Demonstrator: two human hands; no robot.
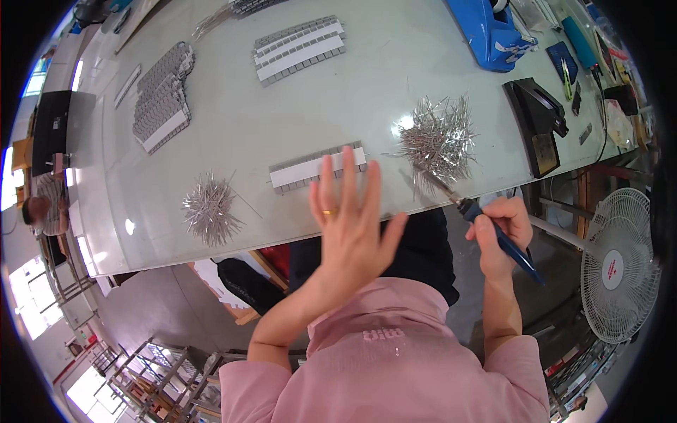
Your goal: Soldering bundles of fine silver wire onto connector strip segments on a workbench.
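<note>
My left hand (352, 229) lies open over the right part of a row of small grey blocks (285, 188) with a white strip (296, 172) along it. Its fingers are spread and point away from me; whether they press on the row I cannot tell. In my right hand (502, 229), just off the table's front edge, is a soldering iron (520, 259) with a dark blue handle. Its metal tip points up and left, at the near side of a loose heap of thin silvery metal pins (437, 137). A smaller heap of pins (211, 210) lies left of the row.
More grey block rows with white strips (300, 49) lie at the back, and a stack of them (162, 99) at the left. A blue tape dispenser (486, 35) and a black stand (534, 127) are at the right. A white fan (615, 271) stands beside the table (233, 127).
</note>
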